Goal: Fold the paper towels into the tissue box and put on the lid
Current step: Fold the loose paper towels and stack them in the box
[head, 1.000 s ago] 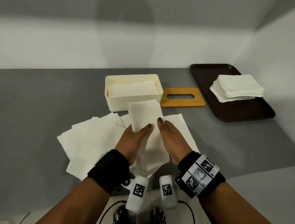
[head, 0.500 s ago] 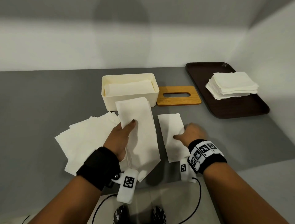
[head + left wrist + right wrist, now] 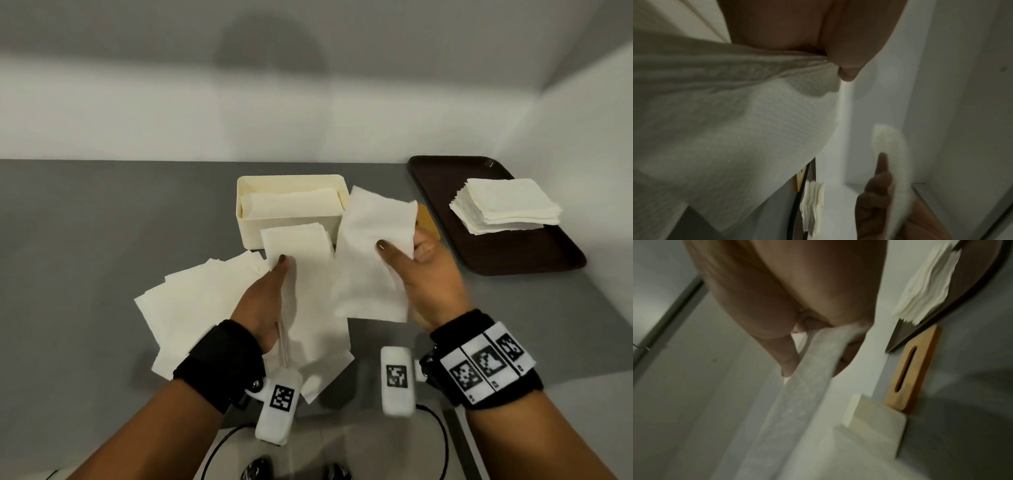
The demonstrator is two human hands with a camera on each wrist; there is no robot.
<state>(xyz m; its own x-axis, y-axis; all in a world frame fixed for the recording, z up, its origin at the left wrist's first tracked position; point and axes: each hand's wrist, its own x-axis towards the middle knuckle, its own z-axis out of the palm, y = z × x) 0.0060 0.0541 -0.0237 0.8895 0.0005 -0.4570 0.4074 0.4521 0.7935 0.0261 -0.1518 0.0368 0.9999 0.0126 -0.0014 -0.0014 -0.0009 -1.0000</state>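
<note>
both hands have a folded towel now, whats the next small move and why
Probably bring the right hand leftward to lay its folded towel onto the folded stack the left hand grips. The two pieces hang side by side, apart, in front of the tissue box, which already holds towels and is open.

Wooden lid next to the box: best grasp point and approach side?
Judging from the right wrist view, the wooden lid lies flat on the grey table, right of the tissue box. Its long edges look best: pinch across the short width from above, fingers over the far edge, thumb on the near one. The central slot is probably too narrow.
</note>
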